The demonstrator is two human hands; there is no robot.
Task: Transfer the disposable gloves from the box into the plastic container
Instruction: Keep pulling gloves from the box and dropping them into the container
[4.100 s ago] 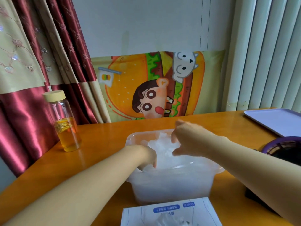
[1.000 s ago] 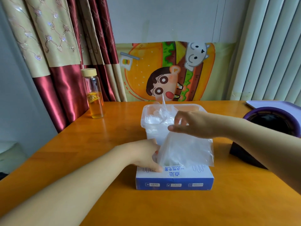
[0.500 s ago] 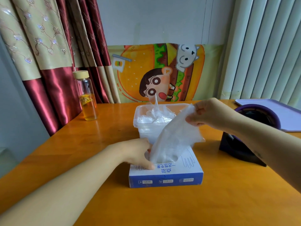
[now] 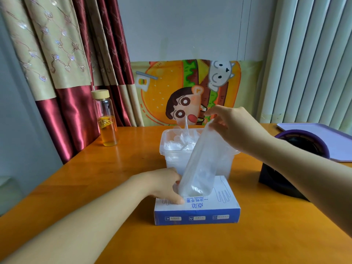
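A blue-and-white glove box (image 4: 198,212) lies on the orange table in front of me. Behind it stands a clear plastic container (image 4: 167,149) holding crumpled clear gloves. My right hand (image 4: 234,124) pinches the top of a clear disposable glove (image 4: 202,164) that stretches from the box's opening up over the container's near rim. Its lower end is still in the opening. My left hand (image 4: 163,185) presses down on the box's top left, fingers beside the opening.
A glass bottle (image 4: 105,119) of amber liquid stands at the back left by the red curtain. A dark purple-rimmed object (image 4: 297,161) and a lilac tray (image 4: 327,138) sit to the right. A cartoon burger cushion (image 4: 190,94) leans against the wall.
Both hands left the container; the left went onto the box. My right hand has drawn a glove from the box, lifting it higher and towards the container over the last second.
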